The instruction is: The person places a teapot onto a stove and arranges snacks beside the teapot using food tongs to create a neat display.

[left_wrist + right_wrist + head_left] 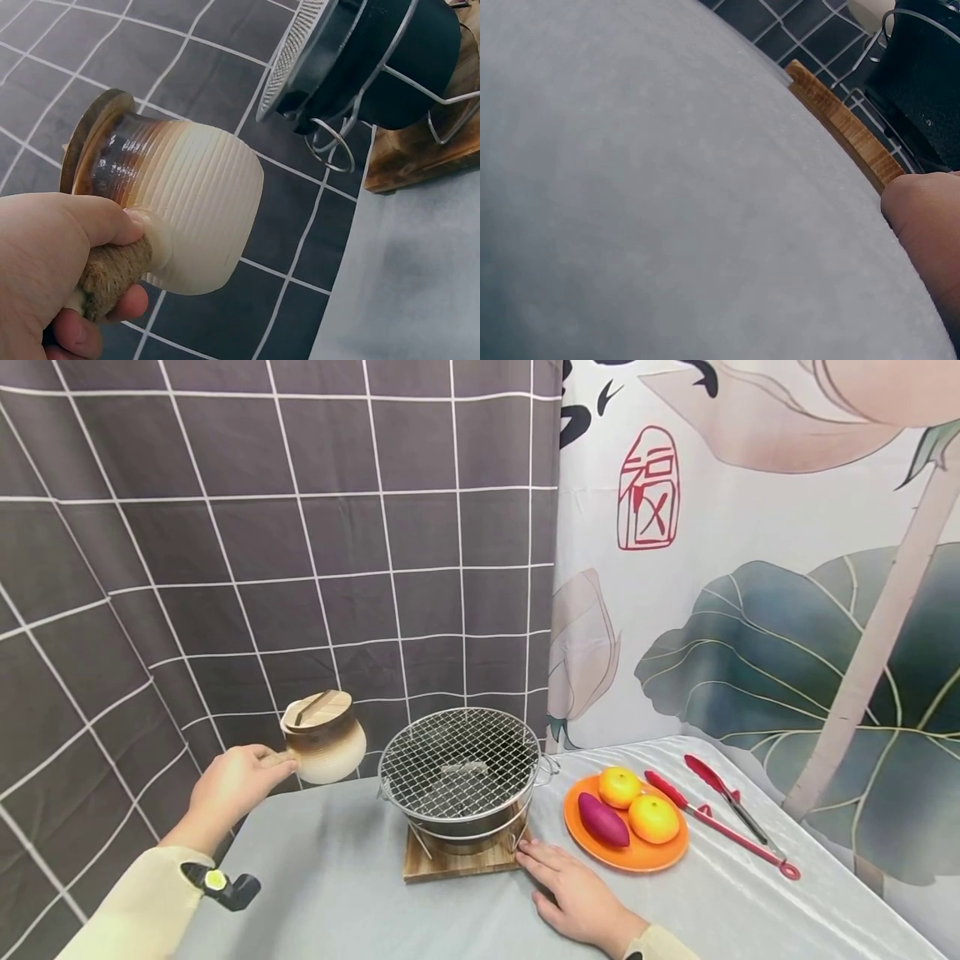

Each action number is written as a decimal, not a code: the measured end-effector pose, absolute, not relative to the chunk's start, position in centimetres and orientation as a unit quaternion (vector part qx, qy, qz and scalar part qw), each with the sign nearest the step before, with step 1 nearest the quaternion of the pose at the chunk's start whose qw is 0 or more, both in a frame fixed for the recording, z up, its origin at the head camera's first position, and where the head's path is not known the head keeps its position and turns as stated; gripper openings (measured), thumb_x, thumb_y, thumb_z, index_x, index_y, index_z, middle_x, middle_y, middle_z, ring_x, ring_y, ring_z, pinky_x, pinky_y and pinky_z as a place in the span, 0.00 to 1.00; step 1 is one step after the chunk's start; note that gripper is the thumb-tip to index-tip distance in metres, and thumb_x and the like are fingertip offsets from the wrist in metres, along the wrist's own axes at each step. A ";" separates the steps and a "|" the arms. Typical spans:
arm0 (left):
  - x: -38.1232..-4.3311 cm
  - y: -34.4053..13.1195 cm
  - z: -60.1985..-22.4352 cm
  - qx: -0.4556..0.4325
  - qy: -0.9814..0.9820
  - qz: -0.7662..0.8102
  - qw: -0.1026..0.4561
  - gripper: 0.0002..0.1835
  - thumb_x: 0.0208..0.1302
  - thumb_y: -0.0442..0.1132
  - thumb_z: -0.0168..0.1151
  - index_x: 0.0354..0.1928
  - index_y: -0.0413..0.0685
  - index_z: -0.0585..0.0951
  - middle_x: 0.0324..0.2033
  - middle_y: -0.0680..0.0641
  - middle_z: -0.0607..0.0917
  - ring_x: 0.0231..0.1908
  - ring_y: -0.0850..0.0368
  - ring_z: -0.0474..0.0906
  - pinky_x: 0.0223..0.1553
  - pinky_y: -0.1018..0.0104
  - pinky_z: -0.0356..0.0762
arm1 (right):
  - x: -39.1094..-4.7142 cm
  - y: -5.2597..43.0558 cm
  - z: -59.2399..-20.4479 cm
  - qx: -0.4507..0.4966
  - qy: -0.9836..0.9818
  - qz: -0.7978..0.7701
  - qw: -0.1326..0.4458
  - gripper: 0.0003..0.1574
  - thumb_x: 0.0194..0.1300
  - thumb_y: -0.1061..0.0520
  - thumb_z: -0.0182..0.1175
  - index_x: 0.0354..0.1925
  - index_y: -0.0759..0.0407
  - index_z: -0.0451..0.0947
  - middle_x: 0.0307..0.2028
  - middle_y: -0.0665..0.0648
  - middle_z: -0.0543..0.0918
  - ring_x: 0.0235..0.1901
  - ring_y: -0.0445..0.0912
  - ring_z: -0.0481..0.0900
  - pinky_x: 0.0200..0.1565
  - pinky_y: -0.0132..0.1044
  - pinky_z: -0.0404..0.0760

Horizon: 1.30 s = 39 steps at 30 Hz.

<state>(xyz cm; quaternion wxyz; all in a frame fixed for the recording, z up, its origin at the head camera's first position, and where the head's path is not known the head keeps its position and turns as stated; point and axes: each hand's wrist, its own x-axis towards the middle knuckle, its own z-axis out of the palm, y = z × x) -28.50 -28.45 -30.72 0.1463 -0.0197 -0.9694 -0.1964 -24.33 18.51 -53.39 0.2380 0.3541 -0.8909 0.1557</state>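
Note:
My left hand [236,785] grips the twine-wrapped side handle [116,274] of a small ribbed clay teapot [327,756], cream below and brown near the top. A wooden lid [318,708] sits on it. The teapot is held up in the air, left of a round tabletop charcoal grill [465,837] and apart from it. The grill has a wire mesh top [420,768] and stands on a square wooden board [453,862]. My right hand [573,893] lies on the table, its fingers extended and touching the board's right corner. In the right wrist view only part of that hand shows.
Right of the grill, an orange plate [626,857] holds two mandarins [653,818] and a purple sweet potato [603,820]. Red-handled tongs [731,835] lie beyond it on the grey tablecloth [337,877]. A dark checked curtain [330,535] hangs close behind the grill.

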 end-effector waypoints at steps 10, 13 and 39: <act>-29.0 -27.2 -29.3 -0.027 -0.968 -0.202 0.148 0.22 0.64 0.60 0.62 0.31 0.47 0.83 0.22 0.52 0.79 0.24 0.54 0.72 0.22 0.62 0.68 | -24.3 18.4 -53.4 0.353 -0.890 0.155 0.243 0.34 0.61 0.53 0.67 0.65 0.57 0.77 0.65 0.55 0.78 0.66 0.52 0.75 0.64 0.51 0.75; -29.1 -26.9 -29.0 -0.026 -0.969 -0.200 0.144 0.21 0.63 0.59 0.63 0.32 0.46 0.83 0.22 0.51 0.79 0.25 0.53 0.73 0.22 0.62 0.68 | -24.3 18.4 -53.4 0.353 -0.891 0.153 0.243 0.34 0.61 0.53 0.67 0.65 0.57 0.76 0.66 0.55 0.77 0.66 0.52 0.75 0.64 0.51 0.75; -31.4 -22.3 -27.1 -0.042 -0.967 -0.206 0.145 0.21 0.62 0.59 0.64 0.31 0.47 0.82 0.22 0.51 0.78 0.25 0.52 0.74 0.22 0.61 0.68 | -24.2 18.4 -53.3 0.346 -0.898 0.149 0.226 0.34 0.63 0.53 0.65 0.66 0.56 0.76 0.66 0.54 0.77 0.66 0.52 0.74 0.64 0.52 0.75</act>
